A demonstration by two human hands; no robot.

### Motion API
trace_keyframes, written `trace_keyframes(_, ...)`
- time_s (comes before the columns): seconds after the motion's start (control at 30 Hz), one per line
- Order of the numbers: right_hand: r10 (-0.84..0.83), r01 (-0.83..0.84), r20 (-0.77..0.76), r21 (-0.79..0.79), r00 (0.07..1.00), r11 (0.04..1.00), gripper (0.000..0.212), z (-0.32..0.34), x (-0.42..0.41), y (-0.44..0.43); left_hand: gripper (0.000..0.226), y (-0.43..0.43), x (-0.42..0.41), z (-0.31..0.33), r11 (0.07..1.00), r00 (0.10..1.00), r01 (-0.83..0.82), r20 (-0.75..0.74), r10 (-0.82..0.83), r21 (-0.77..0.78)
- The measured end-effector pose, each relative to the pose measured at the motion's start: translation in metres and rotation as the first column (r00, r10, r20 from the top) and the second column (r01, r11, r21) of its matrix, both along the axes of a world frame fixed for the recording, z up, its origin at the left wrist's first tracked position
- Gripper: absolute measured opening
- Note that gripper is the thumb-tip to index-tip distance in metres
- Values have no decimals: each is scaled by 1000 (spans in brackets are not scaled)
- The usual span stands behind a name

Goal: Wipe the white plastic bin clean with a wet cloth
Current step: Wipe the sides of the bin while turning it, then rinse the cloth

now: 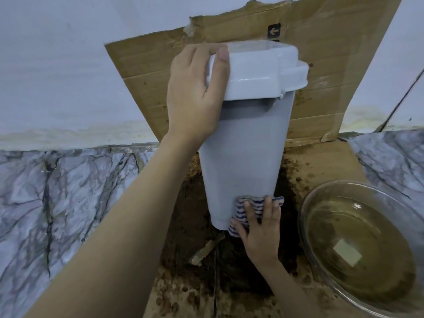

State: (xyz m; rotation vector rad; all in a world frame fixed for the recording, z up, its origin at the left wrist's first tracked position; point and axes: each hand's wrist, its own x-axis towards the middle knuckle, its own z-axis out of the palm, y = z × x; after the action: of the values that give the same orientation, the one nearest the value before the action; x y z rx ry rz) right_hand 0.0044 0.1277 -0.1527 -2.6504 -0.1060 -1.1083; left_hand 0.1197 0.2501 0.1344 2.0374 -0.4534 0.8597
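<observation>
A tall white plastic bin (245, 157) with a lid stands on wet, dirt-stained cardboard. My left hand (195, 95) grips the lid's left edge at the top, thumb over the front. My right hand (261, 228) presses a blue-and-white striped cloth (247, 207) against the bin's lower right corner near its base. Part of the cloth is hidden under my fingers.
A glass bowl (307, 216) of murky brown water sits on the right, close to my right hand. Cardboard (160, 65) leans on the wall behind the bin and more covers the floor (321, 166). Marble-patterned floor (57, 191) lies left and far right. A small scrap (206, 249) lies below the bin.
</observation>
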Motion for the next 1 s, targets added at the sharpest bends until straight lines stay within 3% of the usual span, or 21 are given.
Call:
trace_keyframes(0.07, 13, 10, -59, 371, 998, 928, 71, 14, 2, 8, 52, 0, 0, 0, 1000, 1000, 1, 5, -2, 0)
trace_keyframes(0.1, 35, 30, -97, 598, 995, 801, 72, 26, 5, 11, 52, 1, 0, 0, 1000, 1000, 2, 9, -2, -1)
trace_keyframes(0.17, 26, 87, -116, 857, 993, 508, 71, 39, 11, 19, 52, 0, 0, 0, 1000, 1000, 3, 15, -3, -4)
trace_keyframes(0.3, -81, 298, -298, 954, 951, -15, 83, 29, 17, 34, 51, 1, 0, -2, 1000, 999, -1, 35, 1, -14)
trace_keyframes(0.37, -68, 350, -363, 925, 929, -145, 79, 29, 11, 42, 51, 2, 0, -3, 1000, 999, -3, 52, 3, -9)
trace_keyframes(0.47, -117, 331, -341, 939, 933, -96, 53, 50, 2, 59, 51, 1, 1, -4, 1000, 998, -7, 59, 8, -15)
trace_keyframes(0.53, -160, 299, -299, 954, 941, -23, 53, 65, 6, 63, 51, 0, 1, -4, 1000, 998, -7, 66, 9, -23)
trace_keyframes(0.57, -184, 293, -294, 955, 938, -34, 52, 70, 12, 58, 50, 0, 1, -3, 1000, 997, -5, 71, 6, -19)
trace_keyframes(0.7, -91, 417, -465, 852, 880, -316, 44, 77, 37, 25, 50, 1, -1, -3, 1000, 998, -1, 63, 2, -18)
trace_keyframes(0.8, -18, 412, -448, 837, 894, -359, 40, 92, 42, 17, 49, 0, -5, -4, 1000, 998, -20, 55, 21, -18)
trace_keyframes(0.9, -44, 373, -403, 879, 914, -296, 45, 130, 50, 19, 49, 2, -10, -5, 1000, 999, -27, 33, 27, 3)
trace_keyframes(1.0, -97, 282, -298, 947, 950, -154, 51, 169, 55, 23, 47, 6, -23, -8, 999, 1000, -24, 16, 24, 36)
